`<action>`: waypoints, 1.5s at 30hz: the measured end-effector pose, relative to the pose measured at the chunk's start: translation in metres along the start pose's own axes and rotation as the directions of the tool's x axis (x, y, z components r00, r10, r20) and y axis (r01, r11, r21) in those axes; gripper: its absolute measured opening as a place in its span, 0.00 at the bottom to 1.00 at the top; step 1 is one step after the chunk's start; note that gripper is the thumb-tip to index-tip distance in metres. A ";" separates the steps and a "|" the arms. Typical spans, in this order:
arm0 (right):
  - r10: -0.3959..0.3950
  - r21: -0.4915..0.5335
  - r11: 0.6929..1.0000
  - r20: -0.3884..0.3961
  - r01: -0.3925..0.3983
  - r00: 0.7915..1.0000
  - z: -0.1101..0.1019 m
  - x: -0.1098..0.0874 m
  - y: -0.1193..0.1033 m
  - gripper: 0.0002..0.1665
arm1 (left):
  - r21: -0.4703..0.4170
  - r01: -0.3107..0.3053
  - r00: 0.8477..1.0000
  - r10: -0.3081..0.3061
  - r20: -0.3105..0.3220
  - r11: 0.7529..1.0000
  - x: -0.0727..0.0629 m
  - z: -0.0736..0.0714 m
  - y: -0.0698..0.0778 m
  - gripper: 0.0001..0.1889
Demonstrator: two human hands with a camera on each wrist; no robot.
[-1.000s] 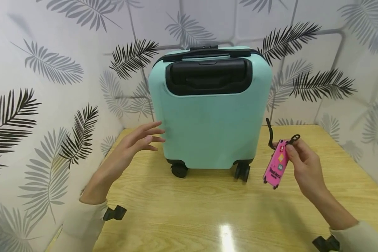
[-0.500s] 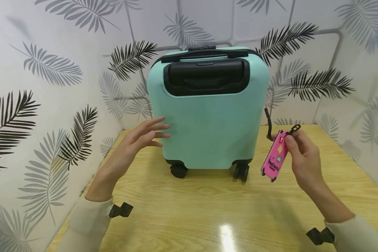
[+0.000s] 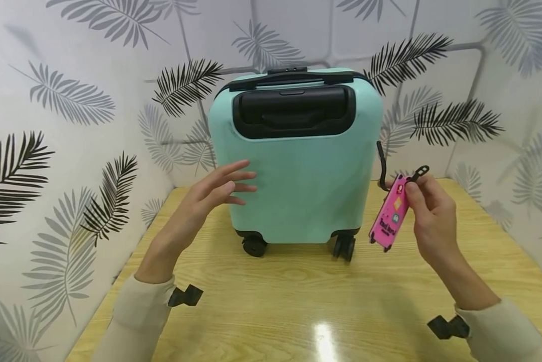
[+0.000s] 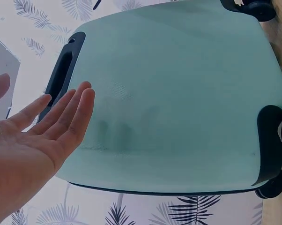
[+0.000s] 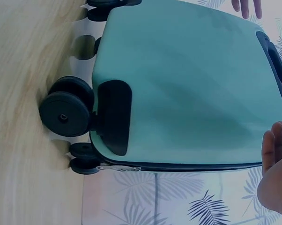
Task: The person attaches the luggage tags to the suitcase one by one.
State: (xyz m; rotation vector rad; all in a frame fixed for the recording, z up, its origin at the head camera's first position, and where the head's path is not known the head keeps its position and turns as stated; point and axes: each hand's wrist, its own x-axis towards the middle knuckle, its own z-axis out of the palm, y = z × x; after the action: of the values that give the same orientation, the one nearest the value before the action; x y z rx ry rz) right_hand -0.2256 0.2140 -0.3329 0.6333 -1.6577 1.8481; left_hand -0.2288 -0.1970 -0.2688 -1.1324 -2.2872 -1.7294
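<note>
A mint-green suitcase (image 3: 298, 186) stands upright on its black wheels, its black telescopic handle (image 3: 293, 108) pushed down into the shell. My right hand (image 3: 435, 221) pinches a pink luggage tag (image 3: 390, 213) near its top, to the right of the suitcase. The tag's black strap (image 3: 382, 166) is unfastened, one end sticking up and the buckle end (image 3: 421, 173) on the other side. Fingers spread, my left hand (image 3: 207, 203) hovers in front of the suitcase's left side and holds nothing. In the right wrist view the tag is hidden, with only a bit of black strap showing by the fingers.
The suitcase stands on a wooden table (image 3: 275, 306) near the back wall (image 3: 271, 35), which has a leaf pattern. A black carry handle (image 3: 293, 78) and a combination lock (image 3: 287, 69) are on top of the suitcase.
My left hand has moved right and slightly up in front of the suitcase. The right hand has brought the tag up and a little to the left. The suitcase stays put.
</note>
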 end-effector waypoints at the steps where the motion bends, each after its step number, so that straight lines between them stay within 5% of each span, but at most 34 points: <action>1: -0.002 -0.002 1.000 0.000 0.002 1.000 0.001 0.001 -0.001 0.08 | -0.001 0.000 1.000 0.000 -0.001 1.000 0.001 0.000 0.001 0.26; 20: -0.049 0.097 0.994 0.001 0.048 0.999 0.028 0.019 -0.014 0.06 | -0.043 -0.070 0.997 0.071 0.040 0.997 0.022 0.018 0.016 0.29; 34: -0.106 0.201 0.975 0.026 0.099 0.994 0.039 0.028 -0.027 0.08 | 0.000 -0.059 0.996 0.058 0.062 0.998 0.032 0.027 0.021 0.31; 45: -0.108 0.096 0.990 0.050 0.103 0.993 0.044 0.035 -0.037 0.09 | -0.017 -0.075 0.996 0.076 0.045 0.997 0.043 0.034 0.026 0.30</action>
State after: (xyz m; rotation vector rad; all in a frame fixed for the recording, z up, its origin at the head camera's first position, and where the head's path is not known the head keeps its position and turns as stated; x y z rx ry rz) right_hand -0.2272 0.1760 -0.2772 0.8030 -1.5482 1.8549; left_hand -0.2323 -0.1432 -0.2407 -1.2574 -2.2288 -1.7145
